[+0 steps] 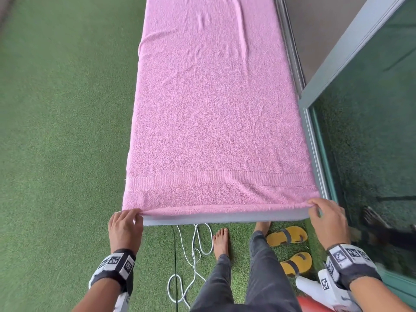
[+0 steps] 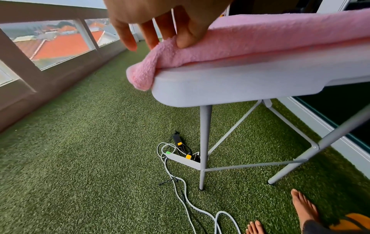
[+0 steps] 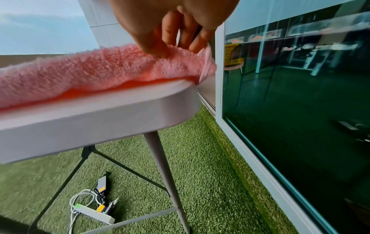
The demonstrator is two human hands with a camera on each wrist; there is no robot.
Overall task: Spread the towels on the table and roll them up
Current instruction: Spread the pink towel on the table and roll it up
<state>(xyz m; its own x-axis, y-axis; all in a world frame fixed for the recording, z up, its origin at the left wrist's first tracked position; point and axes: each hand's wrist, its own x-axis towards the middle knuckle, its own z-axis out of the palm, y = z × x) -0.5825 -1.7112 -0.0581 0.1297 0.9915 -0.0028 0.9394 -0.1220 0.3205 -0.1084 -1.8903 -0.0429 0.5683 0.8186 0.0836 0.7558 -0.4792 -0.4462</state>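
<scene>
A pink towel [image 1: 216, 113] lies spread flat along the grey folding table [image 1: 225, 219], covering its top. Its near hem is turned over into a thin first fold along the table's front edge. My left hand [image 1: 129, 218] pinches the near left corner of the towel [image 2: 160, 53], thumb on top and fingers behind it. My right hand [image 1: 320, 209] pinches the near right corner of the towel [image 3: 180, 63] between thumb and fingertips. Both corners are lifted slightly off the table [image 3: 100, 117].
Green artificial turf [image 1: 63, 131] surrounds the table. A glass door [image 1: 371, 131] runs close along the right side. Under the table lie a power strip [image 2: 184, 159] and white cables [image 1: 195, 251]. Yellow sandals [image 1: 290, 248] and my bare feet stand near the front edge.
</scene>
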